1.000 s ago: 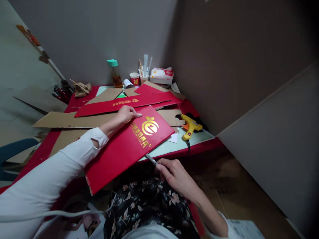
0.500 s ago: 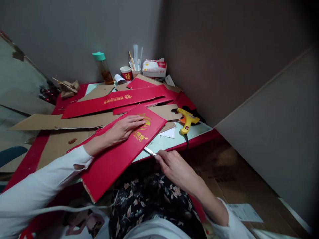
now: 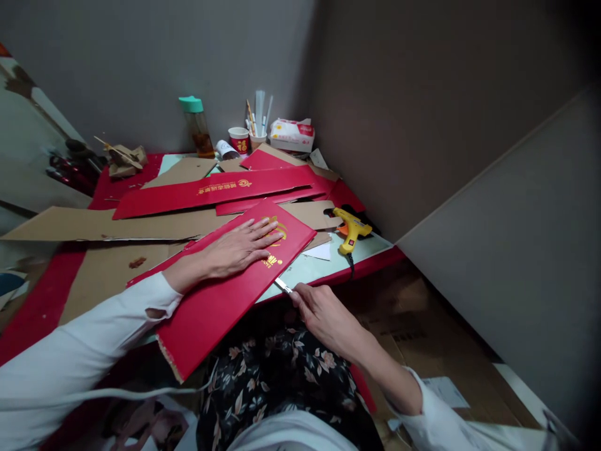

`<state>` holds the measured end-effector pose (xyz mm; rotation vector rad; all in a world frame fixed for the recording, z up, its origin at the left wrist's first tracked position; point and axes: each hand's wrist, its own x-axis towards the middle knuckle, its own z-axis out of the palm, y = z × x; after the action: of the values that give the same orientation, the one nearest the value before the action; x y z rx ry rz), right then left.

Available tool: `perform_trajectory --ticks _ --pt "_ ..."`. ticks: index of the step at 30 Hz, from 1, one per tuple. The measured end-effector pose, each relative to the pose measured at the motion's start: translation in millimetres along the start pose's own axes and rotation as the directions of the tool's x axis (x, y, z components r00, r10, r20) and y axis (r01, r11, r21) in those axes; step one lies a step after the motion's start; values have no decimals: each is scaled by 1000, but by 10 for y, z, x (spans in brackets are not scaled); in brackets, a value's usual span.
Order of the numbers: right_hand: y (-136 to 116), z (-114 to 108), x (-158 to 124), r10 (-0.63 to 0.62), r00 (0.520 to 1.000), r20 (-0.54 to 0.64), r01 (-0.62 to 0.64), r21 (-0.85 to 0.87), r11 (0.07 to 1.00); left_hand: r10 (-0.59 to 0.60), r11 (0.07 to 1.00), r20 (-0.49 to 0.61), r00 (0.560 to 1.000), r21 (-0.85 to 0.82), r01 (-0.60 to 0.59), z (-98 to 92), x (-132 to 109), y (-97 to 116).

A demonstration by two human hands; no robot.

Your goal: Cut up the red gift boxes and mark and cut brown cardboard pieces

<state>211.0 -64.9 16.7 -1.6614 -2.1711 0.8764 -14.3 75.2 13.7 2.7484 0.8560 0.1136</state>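
My left hand (image 3: 239, 247) lies flat with its fingers spread on a red cardboard panel (image 3: 213, 313) printed in gold, pressing over part of the print. The panel rests at a slant, its near corner hanging past the table's front edge. In my right hand (image 3: 323, 316) is a slim cutter knife (image 3: 283, 286), held in closed fingers just off the panel's right-hand long edge. The knife's silvery front end reaches that edge; its tip appears hidden at or under the panel, and I cannot tell whether it touches. My palm covers the handle.
Brown cardboard strips (image 3: 94, 223) and a long red strip (image 3: 178, 195) lie behind the panel. A yellow glue gun (image 3: 351, 230) sits to the right. Farther back stand a teal-lidded bottle (image 3: 200, 131), a red paper cup (image 3: 239, 141) and a tissue pack (image 3: 292, 134). Walls bound the right and back.
My left hand's fingers have spread wider and slid slightly over the gold print. The panel and the knife in my right hand keep nearly the same places; the view has shifted a little.
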Motion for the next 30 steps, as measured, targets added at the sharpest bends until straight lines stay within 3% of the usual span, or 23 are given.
perform_trajectory --ticks 11,18,25,30 --pt "-6 190 -210 -42 998 -38 43 21 999 -32 999 -4 999 33 33 17 7 59" --pt "-111 277 -32 -53 995 -90 56 34 998 -48 998 -11 999 32 48 31 1 52" --pt "-119 382 -249 -103 994 -34 105 84 991 -54 998 -18 998 44 55 45 12 54" --pt "-207 366 -84 -95 995 -35 98 115 988 -56 997 -21 998 56 57 39 13 70"
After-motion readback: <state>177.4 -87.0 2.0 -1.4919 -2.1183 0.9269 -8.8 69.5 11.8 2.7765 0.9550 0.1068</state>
